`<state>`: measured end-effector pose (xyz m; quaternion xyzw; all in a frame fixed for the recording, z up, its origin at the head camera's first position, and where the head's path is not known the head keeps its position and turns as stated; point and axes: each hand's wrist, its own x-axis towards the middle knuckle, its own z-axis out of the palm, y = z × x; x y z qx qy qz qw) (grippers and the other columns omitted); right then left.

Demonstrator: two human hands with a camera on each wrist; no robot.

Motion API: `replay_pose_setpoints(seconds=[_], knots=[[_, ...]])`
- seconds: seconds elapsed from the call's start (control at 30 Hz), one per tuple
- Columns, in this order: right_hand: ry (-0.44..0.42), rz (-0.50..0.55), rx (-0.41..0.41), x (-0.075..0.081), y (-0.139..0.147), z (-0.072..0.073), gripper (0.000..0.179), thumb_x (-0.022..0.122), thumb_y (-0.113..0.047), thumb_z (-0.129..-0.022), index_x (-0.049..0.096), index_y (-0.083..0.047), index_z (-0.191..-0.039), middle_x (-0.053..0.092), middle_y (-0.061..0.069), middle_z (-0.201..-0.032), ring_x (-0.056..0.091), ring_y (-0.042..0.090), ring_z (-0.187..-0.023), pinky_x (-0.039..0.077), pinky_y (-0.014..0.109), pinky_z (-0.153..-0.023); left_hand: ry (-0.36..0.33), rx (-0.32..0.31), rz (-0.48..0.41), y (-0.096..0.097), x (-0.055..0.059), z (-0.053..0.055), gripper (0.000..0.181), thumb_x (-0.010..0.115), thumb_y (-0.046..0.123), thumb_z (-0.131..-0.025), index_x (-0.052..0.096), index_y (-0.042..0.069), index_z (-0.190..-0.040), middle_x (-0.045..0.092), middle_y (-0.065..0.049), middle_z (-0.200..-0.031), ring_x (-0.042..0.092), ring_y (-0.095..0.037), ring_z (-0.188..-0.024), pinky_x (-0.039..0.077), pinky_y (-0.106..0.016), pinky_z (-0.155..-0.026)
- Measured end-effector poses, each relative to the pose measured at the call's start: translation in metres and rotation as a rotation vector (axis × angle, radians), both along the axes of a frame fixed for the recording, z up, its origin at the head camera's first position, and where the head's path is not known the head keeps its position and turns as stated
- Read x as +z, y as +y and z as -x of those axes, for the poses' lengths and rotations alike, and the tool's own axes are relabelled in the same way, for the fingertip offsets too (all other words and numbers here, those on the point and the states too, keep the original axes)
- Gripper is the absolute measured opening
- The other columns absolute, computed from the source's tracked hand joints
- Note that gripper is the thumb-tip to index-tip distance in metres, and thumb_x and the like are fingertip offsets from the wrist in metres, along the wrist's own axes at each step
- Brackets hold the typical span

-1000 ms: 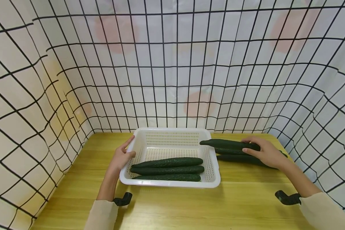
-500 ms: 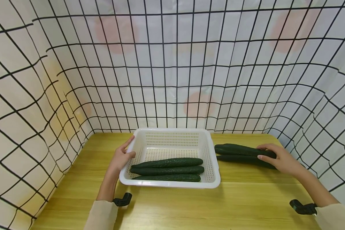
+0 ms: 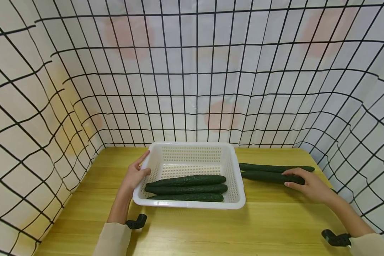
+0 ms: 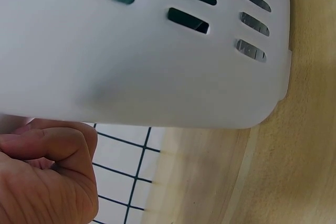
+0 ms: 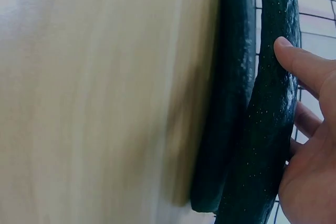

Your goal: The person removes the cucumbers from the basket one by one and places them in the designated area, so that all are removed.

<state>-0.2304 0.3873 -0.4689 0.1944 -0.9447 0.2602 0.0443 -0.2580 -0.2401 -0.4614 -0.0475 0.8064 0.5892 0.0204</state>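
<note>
My left hand (image 3: 135, 176) grips the white basket (image 3: 192, 154) at 9 o'clock; three cucumbers (image 3: 187, 189) lie along its 6 o'clock side. Right hand's (image 3: 307, 185) half closed, thumb and fingers round a dark cucumber (image 3: 264, 176) out at the basket's 3 o'clock, kinda low over the counter (image 3: 195, 231).

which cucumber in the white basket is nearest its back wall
The rearmost cucumber of the three visible; the middle one and the front one lie nearer the front rim.
</note>
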Motion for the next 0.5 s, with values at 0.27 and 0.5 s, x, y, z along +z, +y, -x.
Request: replay_pose_setpoints(seconds=[0.27, 0.5], knots=[[0.006, -0.012, 0.010, -0.012, -0.005, -0.003, 0.036, 0.072, -0.028, -0.096, 0.066, -0.016, -0.130, 0.065, 0.013, -0.132, 0.057, 0.044, -0.120, 0.048, 0.062, -0.093, -0.002, -0.008, 0.000, 0.001, 0.000, 0.002, 0.082, 0.061, 0.006, -0.088, 0.037, 0.038, -0.160, 0.059, -0.028, -0.140, 0.057, -0.031, -0.111, 0.054, -0.036, -0.080], [0.040, -0.016, 0.010, -0.016, -0.008, 0.001, 0.036, 0.076, -0.028, -0.093, 0.068, -0.017, -0.127, 0.067, 0.012, -0.128, 0.059, 0.044, -0.118, 0.049, 0.062, -0.093, 0.003, -0.005, -0.014, 0.000, 0.000, 0.001, 0.082, 0.060, 0.005, -0.088, 0.037, 0.038, -0.160, 0.058, -0.029, -0.140, 0.058, -0.030, -0.110, 0.054, -0.035, -0.079]])
